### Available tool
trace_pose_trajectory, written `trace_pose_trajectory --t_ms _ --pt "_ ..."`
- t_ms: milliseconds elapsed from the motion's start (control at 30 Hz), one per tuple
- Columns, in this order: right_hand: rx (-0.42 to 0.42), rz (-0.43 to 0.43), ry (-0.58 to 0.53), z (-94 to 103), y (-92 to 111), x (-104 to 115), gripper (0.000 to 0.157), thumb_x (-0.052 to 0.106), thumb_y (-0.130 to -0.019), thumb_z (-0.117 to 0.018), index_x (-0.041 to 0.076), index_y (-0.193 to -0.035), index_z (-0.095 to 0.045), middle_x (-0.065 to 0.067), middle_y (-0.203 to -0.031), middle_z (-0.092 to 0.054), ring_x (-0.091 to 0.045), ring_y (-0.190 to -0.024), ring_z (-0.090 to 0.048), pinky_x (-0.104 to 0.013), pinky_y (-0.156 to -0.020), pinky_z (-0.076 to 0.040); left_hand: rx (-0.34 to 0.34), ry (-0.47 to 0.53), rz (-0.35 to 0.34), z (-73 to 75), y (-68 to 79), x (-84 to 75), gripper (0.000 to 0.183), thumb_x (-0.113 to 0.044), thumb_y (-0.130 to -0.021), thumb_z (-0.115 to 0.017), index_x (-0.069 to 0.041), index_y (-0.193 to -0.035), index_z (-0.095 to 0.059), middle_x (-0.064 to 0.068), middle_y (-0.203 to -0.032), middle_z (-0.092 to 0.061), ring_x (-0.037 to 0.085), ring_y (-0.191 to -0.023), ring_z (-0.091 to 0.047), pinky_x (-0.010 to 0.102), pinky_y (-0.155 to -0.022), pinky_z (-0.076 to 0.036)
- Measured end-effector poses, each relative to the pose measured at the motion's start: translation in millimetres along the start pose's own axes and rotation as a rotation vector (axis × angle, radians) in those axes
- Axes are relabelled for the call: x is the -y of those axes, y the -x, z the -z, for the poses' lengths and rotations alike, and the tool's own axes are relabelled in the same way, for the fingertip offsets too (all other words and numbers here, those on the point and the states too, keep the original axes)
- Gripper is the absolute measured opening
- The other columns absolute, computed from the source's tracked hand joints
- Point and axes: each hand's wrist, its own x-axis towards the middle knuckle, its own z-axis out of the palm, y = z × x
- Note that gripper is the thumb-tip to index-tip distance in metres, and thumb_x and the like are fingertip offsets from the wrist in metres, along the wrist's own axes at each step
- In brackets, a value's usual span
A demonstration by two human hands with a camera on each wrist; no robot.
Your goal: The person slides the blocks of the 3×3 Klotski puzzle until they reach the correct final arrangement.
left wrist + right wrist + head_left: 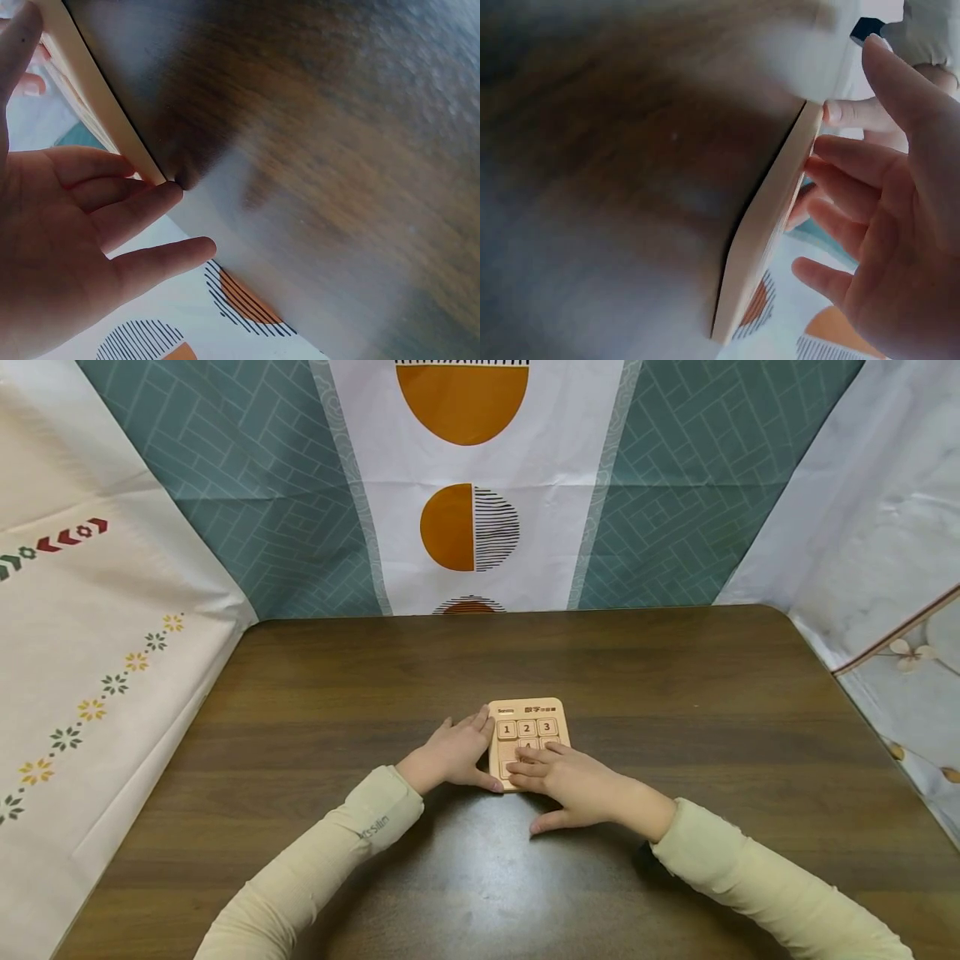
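A light wooden number sliding puzzle [513, 707] lies flat on the table, with tiles 1, 2 and 3 along its top row. Below them, a 4 tile is partly visible in the middle column; fingers hide much of the lower rows. At the puzzle's left side, my left hand [459, 753] touches the edge with extended fingers, its thumb by the near left corner. Over the lower right part reaches my right hand [573, 783], fingertips on the tiles and thumb held apart. The puzzle's side edge [112, 112] shows beside the left fingers [142, 214] in the left wrist view.
The dark brown wooden table [360, 677] spreads around the puzzle. A patterned teal and white cloth [480, 460] hangs behind it, with pale cloths [97, 610] at both sides. Light reflects off the tabletop near the front.
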Motion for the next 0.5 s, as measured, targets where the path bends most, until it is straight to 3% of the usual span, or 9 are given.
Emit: trace_pose_trajectory --t_ms 233,500 --pt "-0.048 -0.123 0.043 0.9 4.8 -14.6 0.064 0.050 -0.085 -0.056 0.005 -0.130 -0.051 -0.011 -0.133 -0.048 -0.031 -0.129 -0.034 -0.055 -0.098 -0.028 0.004 -0.004 0.012 -1.3 -0.3 -0.1 0.109 -0.066 -0.069 -0.063 0.003 -0.143 -0.021 0.019 -0.149 -0.013 0.028 -0.133 -0.025 0.055 -0.100 -0.027" --pt "-0.059 -0.112 0.041 -1.8 -5.4 -11.4 0.066 0.051 -0.083 -0.057 0.004 -0.129 -0.052 -0.010 -0.132 -0.050 -0.030 -0.129 -0.034 -0.053 -0.099 -0.029 0.007 0.007 0.007 -0.4 -0.1 0.1 0.108 -0.065 -0.069 -0.063 0.004 -0.142 -0.022 0.020 -0.148 -0.014 0.028 -0.134 -0.024 0.055 -0.100 -0.026"
